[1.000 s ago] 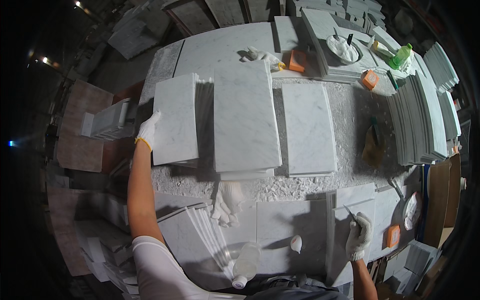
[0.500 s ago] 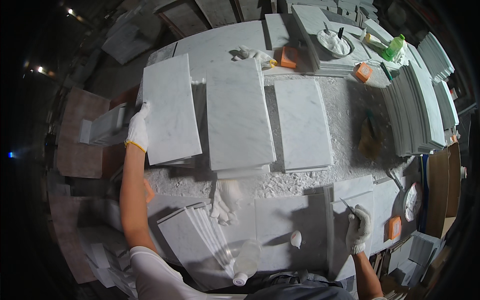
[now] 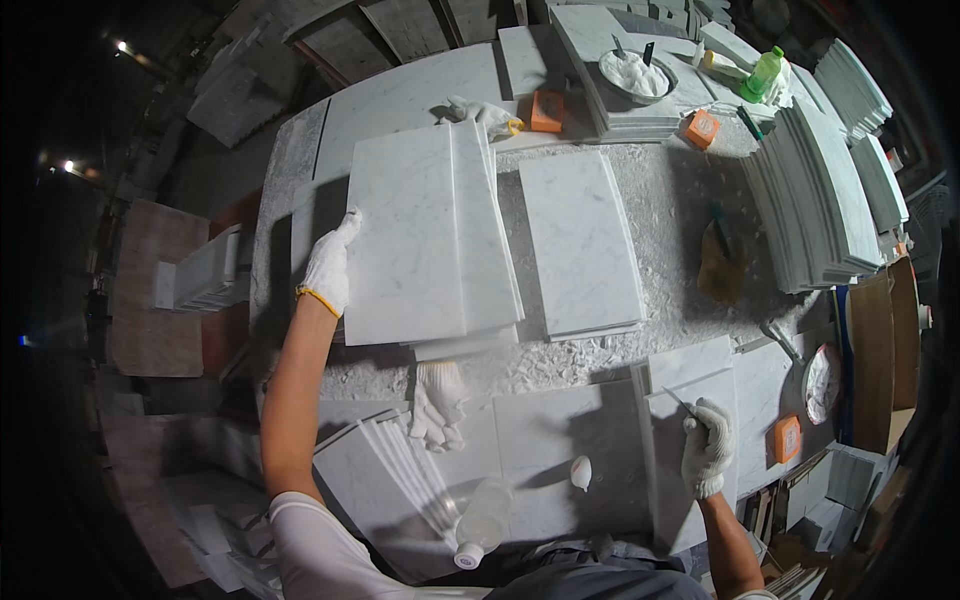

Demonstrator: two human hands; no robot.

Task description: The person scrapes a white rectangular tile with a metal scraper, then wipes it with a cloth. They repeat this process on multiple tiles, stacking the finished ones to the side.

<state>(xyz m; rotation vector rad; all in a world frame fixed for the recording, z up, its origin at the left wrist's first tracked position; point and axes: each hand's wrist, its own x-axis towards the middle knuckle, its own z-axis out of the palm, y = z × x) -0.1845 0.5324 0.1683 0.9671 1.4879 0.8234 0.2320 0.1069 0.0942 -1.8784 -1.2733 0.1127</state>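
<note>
My left hand [image 3: 330, 268], in a white knit glove with a yellow cuff, grips the left edge of a white marble tile [image 3: 405, 240]. That tile overlaps the middle tile stack [image 3: 486, 240]; whether it rests on it I cannot tell. To the right lies another, low tile stack [image 3: 582, 245]. At the lower right my gloved right hand [image 3: 710, 452] is closed round a thin pointed blade [image 3: 678, 402], its handle hidden in the fist. This hand is over a marble slab [image 3: 672, 500]. A loose white glove [image 3: 437, 405] lies below the middle stack.
Leaning tiles [image 3: 400, 490] and a clear bottle [image 3: 485, 520] are near me. Stone chips cover the bench [image 3: 560, 365]. A tall tile stack [image 3: 815, 205] stands right. Behind are a bowl of white paste [image 3: 637, 78], a green bottle [image 3: 765, 75] and orange boxes [image 3: 547, 111].
My left hand has carried the marble tile rightward, from beside the middle stack to over its left part. My right hand stays low with the blade. The whole view has shifted slightly.
</note>
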